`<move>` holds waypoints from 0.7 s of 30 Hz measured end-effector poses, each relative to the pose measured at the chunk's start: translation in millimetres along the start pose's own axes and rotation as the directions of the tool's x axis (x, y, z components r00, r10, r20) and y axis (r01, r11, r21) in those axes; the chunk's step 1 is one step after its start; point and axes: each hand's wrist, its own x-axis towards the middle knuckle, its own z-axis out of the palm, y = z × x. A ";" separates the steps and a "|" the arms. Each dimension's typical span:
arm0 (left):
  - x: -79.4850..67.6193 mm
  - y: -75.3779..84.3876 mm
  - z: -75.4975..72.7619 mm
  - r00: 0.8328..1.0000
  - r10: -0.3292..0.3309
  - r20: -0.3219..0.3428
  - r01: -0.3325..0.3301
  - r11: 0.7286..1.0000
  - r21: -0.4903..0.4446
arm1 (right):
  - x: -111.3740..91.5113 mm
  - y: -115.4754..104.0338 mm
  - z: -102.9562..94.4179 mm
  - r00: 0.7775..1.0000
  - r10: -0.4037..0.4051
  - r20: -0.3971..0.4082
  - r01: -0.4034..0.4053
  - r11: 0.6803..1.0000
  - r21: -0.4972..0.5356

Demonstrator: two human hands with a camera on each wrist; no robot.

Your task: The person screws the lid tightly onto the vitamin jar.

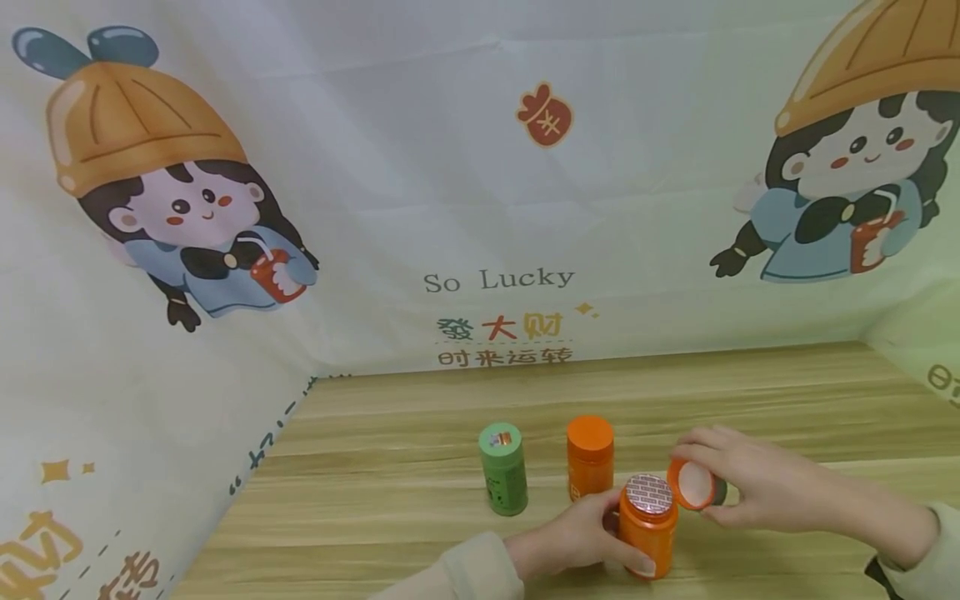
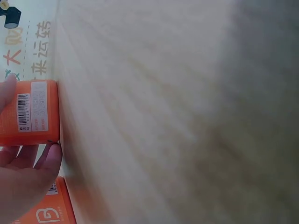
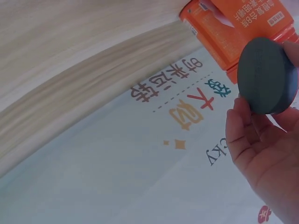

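Note:
My left hand [image 1: 573, 533] grips the lower part of an orange bottle [image 1: 649, 542], which stands upright on the table. A patterned foil seal [image 1: 649, 493] covers the bottle's mouth. In the left wrist view, a barcode label [image 2: 32, 106] shows on the bottle's side. Just right of the mouth, my right hand [image 1: 772, 483] pinches a round cap [image 1: 694, 485] by its edge, tilted so its white inside faces the bottle. The right wrist view shows the cap's dark grey-green top [image 3: 262, 74].
Behind the held bottle stands a second orange bottle [image 1: 590, 446] with an orange cap. A green bottle [image 1: 503, 475] with a sticker on its lid is further left. The wood-grain table [image 1: 360, 475] meets a printed cloth backdrop [image 1: 390, 208] at the back and sides.

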 end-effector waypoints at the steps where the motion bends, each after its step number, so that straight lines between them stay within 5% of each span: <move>1: -0.1 -0.3 -0.1 1.000 0.000 0.000 0.000 1.000 -0.004 | 0.4 -0.5 -0.5 1.000 -0.008 -0.005 0.009 1.000 0.002; 10: -0.8 0.0 -0.4 1.000 -0.030 -0.008 0.030 1.000 -0.007 | 6.5 -5.7 -5.0 0.999 -0.031 0.014 0.028 0.983 0.179; 17: -0.6 -0.6 -1.9 1.000 -0.015 -0.001 0.015 1.000 0.018 | 16.3 -9.8 -4.2 0.997 -0.070 0.036 0.053 0.933 0.356; 21: 0.0 -0.8 -4.5 1.000 -0.015 0.016 0.014 0.999 0.036 | 22.2 -11.6 -3.5 0.991 -0.136 0.020 0.121 0.933 0.338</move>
